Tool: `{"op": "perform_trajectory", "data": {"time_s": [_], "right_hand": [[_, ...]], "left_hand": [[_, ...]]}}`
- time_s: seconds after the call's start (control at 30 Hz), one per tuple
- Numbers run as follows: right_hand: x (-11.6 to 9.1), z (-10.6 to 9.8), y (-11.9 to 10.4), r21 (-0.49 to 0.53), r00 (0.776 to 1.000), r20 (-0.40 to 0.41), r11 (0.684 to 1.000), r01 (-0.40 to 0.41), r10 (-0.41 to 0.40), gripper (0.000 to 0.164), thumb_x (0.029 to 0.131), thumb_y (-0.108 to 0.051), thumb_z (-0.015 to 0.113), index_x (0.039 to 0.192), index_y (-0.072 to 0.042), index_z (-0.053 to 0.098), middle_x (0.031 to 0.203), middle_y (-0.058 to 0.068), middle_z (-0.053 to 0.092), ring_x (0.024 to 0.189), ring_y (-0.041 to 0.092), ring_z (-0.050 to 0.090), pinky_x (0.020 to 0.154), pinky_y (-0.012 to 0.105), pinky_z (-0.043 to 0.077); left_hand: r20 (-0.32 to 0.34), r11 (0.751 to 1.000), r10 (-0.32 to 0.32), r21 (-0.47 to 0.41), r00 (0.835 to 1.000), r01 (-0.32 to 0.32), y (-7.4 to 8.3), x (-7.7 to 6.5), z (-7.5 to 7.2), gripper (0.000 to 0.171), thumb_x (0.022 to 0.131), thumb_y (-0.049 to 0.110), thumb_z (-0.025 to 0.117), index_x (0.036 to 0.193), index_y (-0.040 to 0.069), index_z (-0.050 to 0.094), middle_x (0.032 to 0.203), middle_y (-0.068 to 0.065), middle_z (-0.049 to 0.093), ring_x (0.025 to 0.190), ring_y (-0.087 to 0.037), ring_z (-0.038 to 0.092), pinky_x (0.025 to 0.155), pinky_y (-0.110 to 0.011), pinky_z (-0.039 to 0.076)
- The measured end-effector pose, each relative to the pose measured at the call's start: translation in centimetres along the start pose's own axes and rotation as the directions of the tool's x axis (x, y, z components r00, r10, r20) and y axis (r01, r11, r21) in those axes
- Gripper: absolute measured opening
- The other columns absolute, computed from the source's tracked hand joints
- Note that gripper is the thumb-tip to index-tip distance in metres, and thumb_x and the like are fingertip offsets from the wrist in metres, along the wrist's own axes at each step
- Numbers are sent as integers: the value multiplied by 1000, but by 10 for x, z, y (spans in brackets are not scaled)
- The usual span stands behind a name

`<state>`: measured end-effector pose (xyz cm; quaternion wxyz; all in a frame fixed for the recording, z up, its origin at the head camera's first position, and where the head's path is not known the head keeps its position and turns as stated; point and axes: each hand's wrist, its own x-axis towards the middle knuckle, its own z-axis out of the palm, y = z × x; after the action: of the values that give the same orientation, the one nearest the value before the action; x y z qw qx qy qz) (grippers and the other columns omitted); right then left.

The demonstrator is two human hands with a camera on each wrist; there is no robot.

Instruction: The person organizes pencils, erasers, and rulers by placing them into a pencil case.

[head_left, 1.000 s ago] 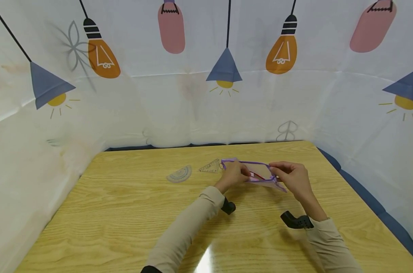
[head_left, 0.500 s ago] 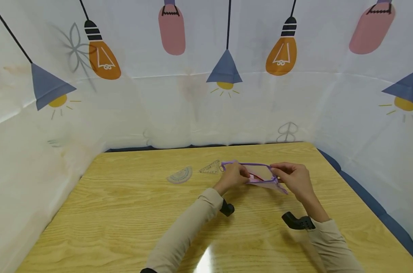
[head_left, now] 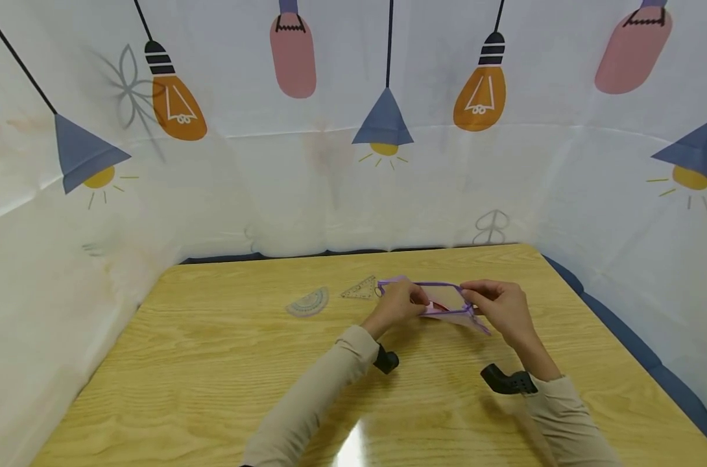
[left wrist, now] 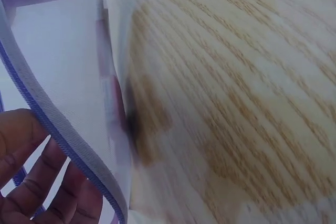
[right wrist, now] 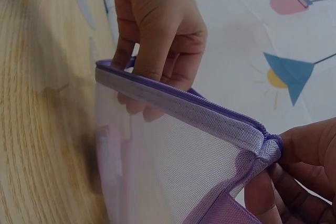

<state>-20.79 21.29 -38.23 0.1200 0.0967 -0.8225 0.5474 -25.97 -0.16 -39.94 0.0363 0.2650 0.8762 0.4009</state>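
Observation:
A purple-trimmed mesh zip pouch (head_left: 447, 316) has its top unzipped and gaping. My left hand (head_left: 395, 303) reaches over the pouch, its fingers down inside the opening; fingertips show through the mesh in the right wrist view. I see no item clearly between those fingers. My right hand (head_left: 499, 305) pinches the pouch's right corner by the zip end, also visible in the right wrist view as the right hand (right wrist: 304, 166). Inside the pouch lies a slim pen-like item with a red part (left wrist: 118, 103), blurred by the mesh.
On the wooden table (head_left: 213, 363), a clear protractor (head_left: 308, 302) and a clear set square (head_left: 359, 288) lie left of the pouch. A patterned white cloth (head_left: 330, 194) hangs behind the table and at both sides. Dark blue edging runs along the table's back and right.
The hands and pouch stay nearly in place. Less of the red item shows in the opening now, and the head view has tilted slightly up.

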Motion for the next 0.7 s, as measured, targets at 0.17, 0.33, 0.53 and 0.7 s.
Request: {"op": "perform_trajectory", "data": {"time_s": [0.17,0.33,0.53,0.7], "right_hand": [[0,0,-1,-10,1000,-6,1000,5,-5,27,93,-16,68,108,6,70,97,22,69,76,8,66,63,29,56],[0,1,-1,-15,1000,-19,1000,10,-10,27,93,-16,68,108,5,71,96,21,69,75,8,66,62,30,56],[-1,2,0,-21,999,-37,999,30,-31,26,92,-16,68,108,5,71,95,22,68,74,8,65,61,31,56],[-1,2,0,-14,998,-38,999,39,-39,26,92,-15,68,108,6,71,96,23,69,74,7,66,60,30,56]], "left_hand": [[1,1000,24,6,1000,-24,0,-1,-3,6,88,5,69,91,3,74,77,4,64,69,-6,56,61,-19,46],[3,999,52,16,999,-52,0,-4,-6,4,86,3,70,87,4,74,74,5,63,66,-6,53,61,-18,44],[-1,996,83,28,997,-83,0,-9,-11,8,85,1,69,92,0,73,74,3,61,66,-6,53,60,-19,44],[-8,996,90,22,996,-90,-1,-15,-16,9,85,4,68,93,1,71,79,4,58,70,-7,53,60,-20,44]]}}
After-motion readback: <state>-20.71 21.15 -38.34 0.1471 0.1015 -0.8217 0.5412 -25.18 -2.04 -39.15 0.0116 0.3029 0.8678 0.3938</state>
